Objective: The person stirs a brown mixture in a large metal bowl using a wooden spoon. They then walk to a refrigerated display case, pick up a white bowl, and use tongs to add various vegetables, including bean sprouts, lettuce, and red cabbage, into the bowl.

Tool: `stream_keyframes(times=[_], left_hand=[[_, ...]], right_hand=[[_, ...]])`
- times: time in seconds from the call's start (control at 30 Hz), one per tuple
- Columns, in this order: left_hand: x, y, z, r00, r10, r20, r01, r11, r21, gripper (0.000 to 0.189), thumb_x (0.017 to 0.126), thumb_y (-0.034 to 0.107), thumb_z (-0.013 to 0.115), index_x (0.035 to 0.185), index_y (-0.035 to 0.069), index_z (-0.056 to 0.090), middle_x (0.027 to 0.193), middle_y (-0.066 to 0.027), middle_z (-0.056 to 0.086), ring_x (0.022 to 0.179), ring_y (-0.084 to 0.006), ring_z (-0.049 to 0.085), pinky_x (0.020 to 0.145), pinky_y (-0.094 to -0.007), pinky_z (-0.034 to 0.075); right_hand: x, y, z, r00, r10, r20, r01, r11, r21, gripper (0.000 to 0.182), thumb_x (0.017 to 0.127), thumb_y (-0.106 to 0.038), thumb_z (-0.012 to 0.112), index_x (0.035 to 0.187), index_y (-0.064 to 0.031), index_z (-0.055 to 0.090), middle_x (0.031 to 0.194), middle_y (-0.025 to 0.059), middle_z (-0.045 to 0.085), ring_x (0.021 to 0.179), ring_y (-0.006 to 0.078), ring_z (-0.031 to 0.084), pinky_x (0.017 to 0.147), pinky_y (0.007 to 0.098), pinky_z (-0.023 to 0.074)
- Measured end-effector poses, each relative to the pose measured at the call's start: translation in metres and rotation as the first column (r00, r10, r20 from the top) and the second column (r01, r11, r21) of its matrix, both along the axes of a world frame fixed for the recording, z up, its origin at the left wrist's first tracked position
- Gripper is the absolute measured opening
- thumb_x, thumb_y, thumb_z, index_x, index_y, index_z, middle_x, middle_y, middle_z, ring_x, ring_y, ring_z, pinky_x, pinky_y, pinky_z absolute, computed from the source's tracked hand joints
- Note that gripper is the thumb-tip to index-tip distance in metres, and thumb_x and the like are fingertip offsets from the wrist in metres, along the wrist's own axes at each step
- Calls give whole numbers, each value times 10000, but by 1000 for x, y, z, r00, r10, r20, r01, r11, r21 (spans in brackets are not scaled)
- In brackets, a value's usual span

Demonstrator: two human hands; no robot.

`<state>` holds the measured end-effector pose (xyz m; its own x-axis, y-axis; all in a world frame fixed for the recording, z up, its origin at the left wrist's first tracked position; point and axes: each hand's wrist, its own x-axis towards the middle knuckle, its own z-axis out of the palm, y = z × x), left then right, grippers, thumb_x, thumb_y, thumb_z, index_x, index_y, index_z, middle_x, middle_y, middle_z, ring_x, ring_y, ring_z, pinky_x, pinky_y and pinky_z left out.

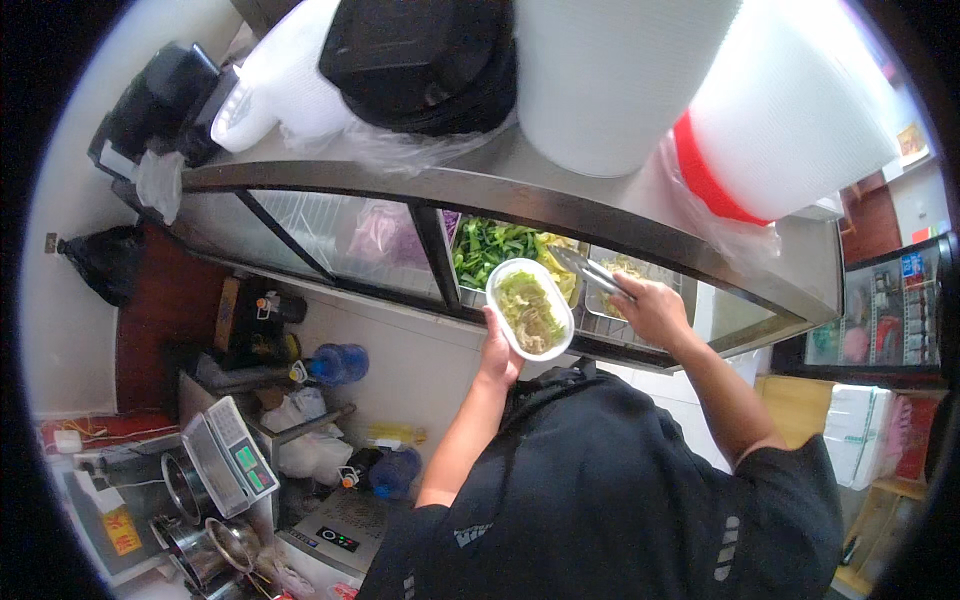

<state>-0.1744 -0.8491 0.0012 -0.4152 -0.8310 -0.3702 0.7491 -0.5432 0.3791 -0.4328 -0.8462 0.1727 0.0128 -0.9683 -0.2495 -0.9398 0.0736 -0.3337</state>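
Note:
My left hand (498, 352) holds up a white oval bowl (568, 346) by its lower left side. Pale green shredded vegetable and what look like bean sprouts (531, 311) lie in the bowl. In my right hand (654, 309) is a pair of metal tongs (587, 271), its tips pointing left over a tray in the glass-fronted display case (480, 174). Chopped green leaves (491, 246) and yellowish leaves (553, 259) fill the trays behind the bowl. Beneath the tongs, a metal tray with sprouts (619, 267) is partly hidden by my right hand.
Stacked black containers (427, 67) and tall stacks of white containers (615, 82) crowd the case's top. A dark frame post (435, 255) divides the case opening. To the lower left are a digital scale (229, 457), metal pots (187, 544) and blue plastic bottles (341, 364).

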Motion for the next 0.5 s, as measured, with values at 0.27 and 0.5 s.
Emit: stream_keyframes(times=[0.27, 0.5], left_hand=[[43, 41, 15, 997, 59, -56, -54, 994, 96, 763, 999, 649, 204, 1524, 99, 265, 1496, -131, 414, 1361, -300, 434, 1133, -487, 373], [55, 41, 4, 998, -24, -55, 27, 997, 65, 811, 962, 679, 338, 1517, 91, 281, 1494, -116, 420, 1365, -275, 429, 1141, -456, 359]], right_hand=[[69, -99, -55, 988, 32, -150, 1, 977, 212, 469, 927, -441, 599, 1252, -104, 603, 1047, 204, 689, 1008, 376, 659, 839, 461, 524], [89, -111, -55, 979, 75, -188, -28, 970, 240, 373, 913, -430, 603, 1158, -155, 664, 997, 150, 708, 946, 348, 681, 819, 457, 535]])
